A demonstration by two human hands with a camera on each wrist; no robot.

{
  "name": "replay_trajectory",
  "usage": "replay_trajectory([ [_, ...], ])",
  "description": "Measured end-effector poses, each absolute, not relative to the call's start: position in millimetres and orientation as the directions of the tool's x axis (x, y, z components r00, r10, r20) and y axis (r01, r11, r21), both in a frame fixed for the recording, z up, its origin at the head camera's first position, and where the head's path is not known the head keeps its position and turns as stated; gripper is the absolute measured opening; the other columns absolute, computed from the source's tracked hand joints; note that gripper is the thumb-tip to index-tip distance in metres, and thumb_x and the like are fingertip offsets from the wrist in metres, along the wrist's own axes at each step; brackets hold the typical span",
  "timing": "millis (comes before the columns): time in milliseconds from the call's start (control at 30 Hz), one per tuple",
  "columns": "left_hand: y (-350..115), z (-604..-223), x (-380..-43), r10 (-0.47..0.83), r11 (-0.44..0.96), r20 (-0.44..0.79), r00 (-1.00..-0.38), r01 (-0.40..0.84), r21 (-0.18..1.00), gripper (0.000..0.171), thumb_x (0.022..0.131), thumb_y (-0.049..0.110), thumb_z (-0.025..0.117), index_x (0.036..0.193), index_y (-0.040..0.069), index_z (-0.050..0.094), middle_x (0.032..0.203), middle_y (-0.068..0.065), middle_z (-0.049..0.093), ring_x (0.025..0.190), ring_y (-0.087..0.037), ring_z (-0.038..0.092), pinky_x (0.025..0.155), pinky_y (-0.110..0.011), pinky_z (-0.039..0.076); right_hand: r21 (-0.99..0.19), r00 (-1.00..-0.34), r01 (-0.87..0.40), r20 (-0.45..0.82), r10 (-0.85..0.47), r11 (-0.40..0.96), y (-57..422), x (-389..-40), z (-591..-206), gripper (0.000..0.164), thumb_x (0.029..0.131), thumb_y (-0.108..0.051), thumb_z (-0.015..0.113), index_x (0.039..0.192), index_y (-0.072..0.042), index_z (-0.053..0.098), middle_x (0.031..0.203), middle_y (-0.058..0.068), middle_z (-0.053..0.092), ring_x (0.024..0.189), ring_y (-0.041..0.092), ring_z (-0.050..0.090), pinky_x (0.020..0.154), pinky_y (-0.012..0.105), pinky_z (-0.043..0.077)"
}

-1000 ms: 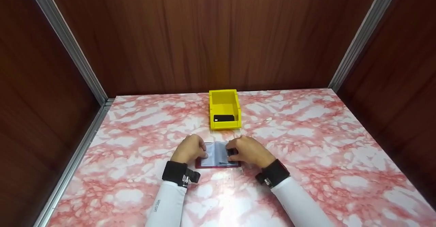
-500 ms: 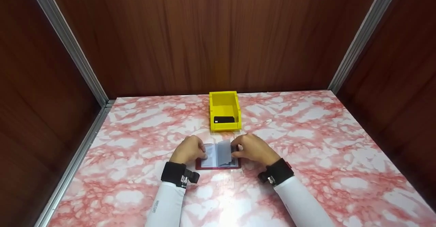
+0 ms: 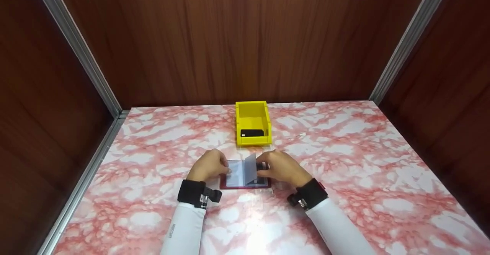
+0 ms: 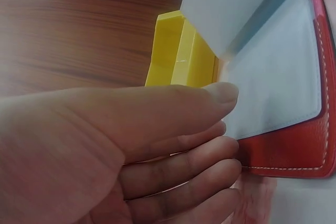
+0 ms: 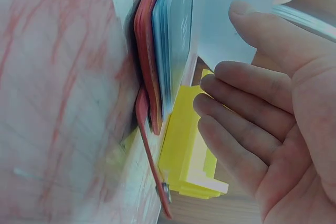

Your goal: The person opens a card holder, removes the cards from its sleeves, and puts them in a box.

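A red card holder (image 3: 224, 186) with pale stitching lies opened out, its clear plastic sleeves (image 3: 234, 174) spread to both sides. One translucent sleeve (image 3: 250, 169) stands up from the middle, also seen as a pale sheet (image 5: 223, 19) in the right wrist view. My left hand (image 3: 208, 165) is at the holder's left edge, thumb over the sleeve edge, fingers (image 4: 199, 153) loosely bent beside the red cover (image 4: 286, 153). Beside the raised sleeve, my right hand (image 3: 284, 167) has its fingers (image 5: 247, 87) extended and apart from the thumb.
Just behind the card holder stands a yellow bin (image 3: 253, 141) with a black object (image 3: 252, 133) inside. A red strap with a metal snap (image 5: 163, 188) sticks out from the holder. The pink-and-white marbled table (image 3: 153, 147) is walled by dark wood panels (image 3: 245, 40).
The sleeve at the middle has lifted and tipped leftward, uncovering more of the right side. My right hand moved right, then slightly back left; my left hand shifted slightly left.
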State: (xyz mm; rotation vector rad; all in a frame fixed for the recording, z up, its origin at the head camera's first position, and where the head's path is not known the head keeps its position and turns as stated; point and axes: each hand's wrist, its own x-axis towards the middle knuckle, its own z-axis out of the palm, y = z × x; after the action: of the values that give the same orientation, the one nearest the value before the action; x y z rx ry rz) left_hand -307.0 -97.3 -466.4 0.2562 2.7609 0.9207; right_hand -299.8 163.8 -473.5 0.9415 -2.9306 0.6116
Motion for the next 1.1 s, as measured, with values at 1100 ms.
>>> replay_trajectory([
  [1100,-117,-463,-308,0.245,0.788,-0.119,-0.962,0.127,0.602,0.019,0.089,0.021,0.067,0.081,0.007,0.076,0.063,0.005,0.059,0.056,-0.011,0.051,0.052,-0.024,0.039,-0.319,-0.755,-0.630,0.039,-0.654,0.708,100,-310,-464,0.037,0.078,-0.030,0.087,0.110,-0.013,0.078,0.104,0.003,0.079,0.091,0.021,0.071,0.088,0.036,0.058],
])
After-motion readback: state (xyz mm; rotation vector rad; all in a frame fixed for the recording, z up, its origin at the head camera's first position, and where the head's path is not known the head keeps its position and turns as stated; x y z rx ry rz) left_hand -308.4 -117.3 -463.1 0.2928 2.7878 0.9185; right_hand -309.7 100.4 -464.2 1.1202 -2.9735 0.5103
